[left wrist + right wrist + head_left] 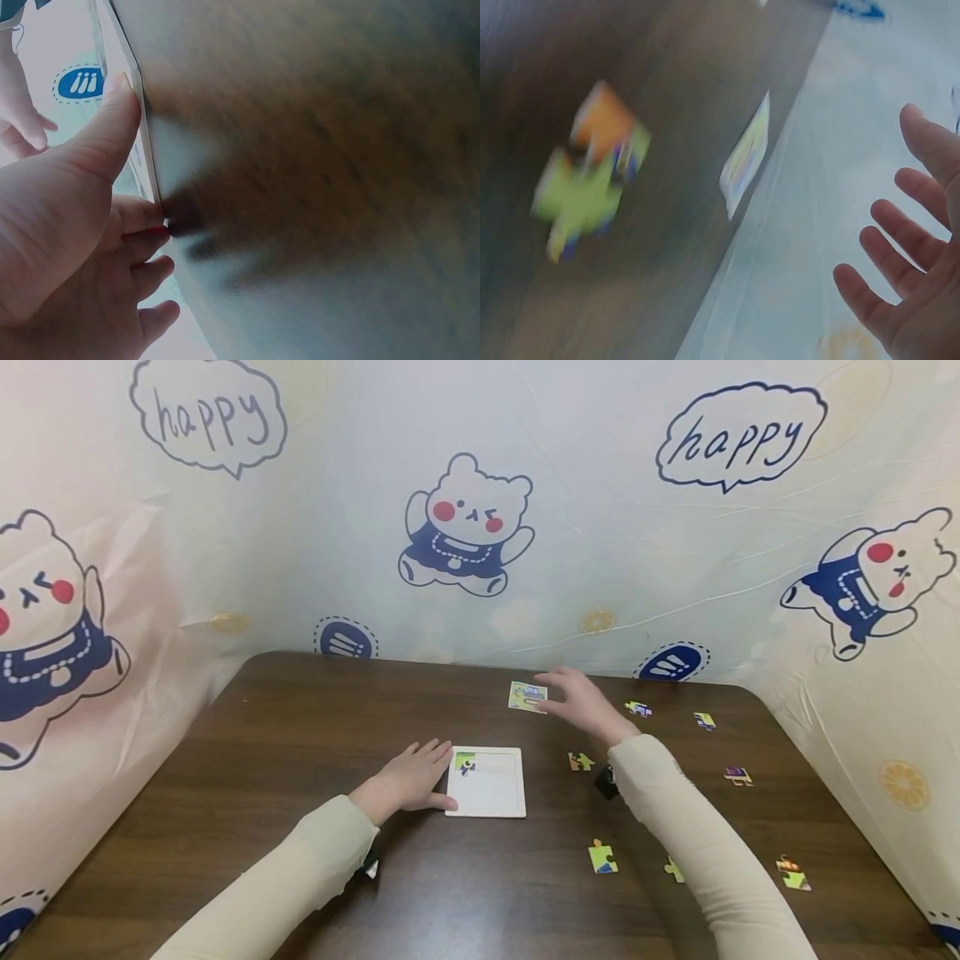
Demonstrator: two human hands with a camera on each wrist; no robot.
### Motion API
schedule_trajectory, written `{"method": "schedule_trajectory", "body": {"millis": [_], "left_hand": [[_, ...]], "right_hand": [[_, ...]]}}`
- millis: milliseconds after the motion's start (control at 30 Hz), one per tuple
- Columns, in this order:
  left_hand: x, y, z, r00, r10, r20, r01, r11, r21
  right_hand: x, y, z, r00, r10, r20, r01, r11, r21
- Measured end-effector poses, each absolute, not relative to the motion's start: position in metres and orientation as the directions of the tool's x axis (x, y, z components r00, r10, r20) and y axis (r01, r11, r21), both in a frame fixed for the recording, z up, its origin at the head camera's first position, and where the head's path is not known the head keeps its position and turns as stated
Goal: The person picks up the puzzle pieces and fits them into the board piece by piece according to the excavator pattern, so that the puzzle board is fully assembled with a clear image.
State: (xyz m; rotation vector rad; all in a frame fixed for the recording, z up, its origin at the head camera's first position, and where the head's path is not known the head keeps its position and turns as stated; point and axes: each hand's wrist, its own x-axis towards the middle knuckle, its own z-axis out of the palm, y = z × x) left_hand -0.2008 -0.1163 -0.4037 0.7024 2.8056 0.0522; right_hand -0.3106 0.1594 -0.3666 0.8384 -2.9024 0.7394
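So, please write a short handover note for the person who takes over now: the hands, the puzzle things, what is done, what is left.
Left hand: open, lying flat on the table against the left edge of the puzzle tray.
Right hand: open, holding nothing, fingers beside the picture card at the far side.
Done: one piece sits in the tray's top-left corner.
Left: the rest of the tray is bare. Loose pieces lie to the right, for example one near the tray and one toward the near edge.

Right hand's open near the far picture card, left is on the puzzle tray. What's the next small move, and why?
Probably lower the right hand onto the picture card and take it: open fingers hover beside it, holding nothing. The left hand already steadies the tray, which holds one piece.
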Motion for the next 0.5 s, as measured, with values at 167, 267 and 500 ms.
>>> {"method": "schedule_trajectory", "body": {"millis": [167,267,500], "left_hand": [[-0.200,-0.116,-0.403,-0.853,0.470,-0.226,0.460,0.882,0.098],[-0.200,-0.116,-0.402,-0.852,0.474,-0.224,0.461,0.881,0.108],[-0.197,-0.118,-0.401,-0.846,0.488,-0.214,0.466,0.872,0.147]], "right_hand": [[-0.327,0.201,-0.367,-0.897,-0.410,0.167,-0.438,0.764,-0.474],[-0.334,0.225,-0.372,-0.919,-0.366,0.146,-0.388,0.771,-0.505],[-0.338,0.267,-0.388,-0.967,-0.245,0.071,-0.246,0.820,-0.517]]}}
